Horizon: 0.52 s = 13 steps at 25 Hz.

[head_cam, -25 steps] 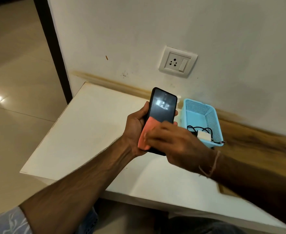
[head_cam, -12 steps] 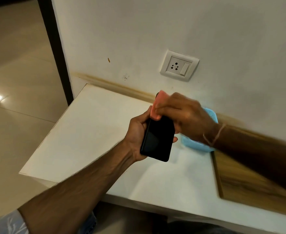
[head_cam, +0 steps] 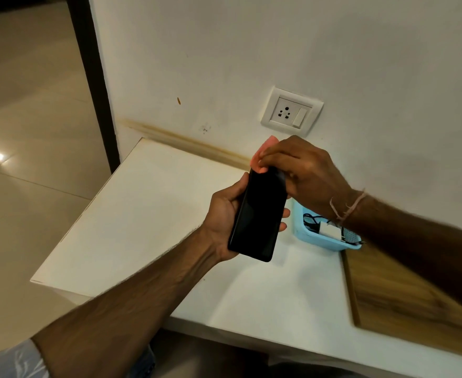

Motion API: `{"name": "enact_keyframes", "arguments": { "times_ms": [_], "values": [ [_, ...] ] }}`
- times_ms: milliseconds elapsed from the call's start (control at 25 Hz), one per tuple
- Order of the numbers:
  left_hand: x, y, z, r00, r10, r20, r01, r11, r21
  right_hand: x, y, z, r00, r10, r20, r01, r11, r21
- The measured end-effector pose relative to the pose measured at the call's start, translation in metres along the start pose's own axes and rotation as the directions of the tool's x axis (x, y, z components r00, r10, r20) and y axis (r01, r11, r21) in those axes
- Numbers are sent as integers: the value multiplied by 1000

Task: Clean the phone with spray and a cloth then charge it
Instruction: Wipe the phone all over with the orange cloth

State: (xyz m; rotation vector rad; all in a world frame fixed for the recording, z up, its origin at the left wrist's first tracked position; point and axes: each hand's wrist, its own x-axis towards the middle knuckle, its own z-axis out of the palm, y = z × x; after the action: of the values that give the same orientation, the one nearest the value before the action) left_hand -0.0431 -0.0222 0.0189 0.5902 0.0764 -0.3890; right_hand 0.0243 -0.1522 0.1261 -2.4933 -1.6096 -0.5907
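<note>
**A:** Black glass, screen dark. That's the phone [head_cam: 257, 214], held in the air below the wall socket [head_cam: 291, 111] and a little to its left, top end tilted up towards it.

**B:** Who has hold of it?

**A:** The left hand [head_cam: 224, 214]. The palm is against the phone's left edge and back. The thumb lies along that side, and the fingertips curl round the far edge, showing on the right.

**B:** And the other hand?

**A:** The right hand [head_cam: 303, 173] is directly under the socket at the phone's top end. Its fingers are bent and pinch a salmon-pink cloth [head_cam: 262, 156], which is touching the phone's top edge. Only a small fold shows, because the hand hides the rest. A pale thread [head_cam: 347, 207] is tied round that wrist.

**B:** Anything lower down?

**A:** A light blue basket [head_cam: 317, 240] sits below the socket and slightly right, partly covered by the right forearm. In it are a white charger [head_cam: 329, 230] and a coil of black cable [head_cam: 310, 221].

**B:** What is it standing on?

**A:** A white table [head_cam: 142, 214] pushed against the wall beneath the socket. A wood-grain surface [head_cam: 401, 290] adjoins it further right of the socket. A dark door frame [head_cam: 93, 77] stands well to the socket's left, with glossy floor tiles [head_cam: 19, 132] beyond it.
</note>
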Motion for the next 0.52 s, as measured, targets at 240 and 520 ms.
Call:
{"name": "enact_keyframes", "arguments": {
  "times_ms": [240,520],
  "values": [
    [-4,13,-2,999,9,-31,-12,995,-95,-57,-81,29,995,-101,2,99,979,179],
    [0,10,-1,996,-10,-83,-1,991,-133,-48,-54,18,997,72,35,-75,993,88]
  ]
}}
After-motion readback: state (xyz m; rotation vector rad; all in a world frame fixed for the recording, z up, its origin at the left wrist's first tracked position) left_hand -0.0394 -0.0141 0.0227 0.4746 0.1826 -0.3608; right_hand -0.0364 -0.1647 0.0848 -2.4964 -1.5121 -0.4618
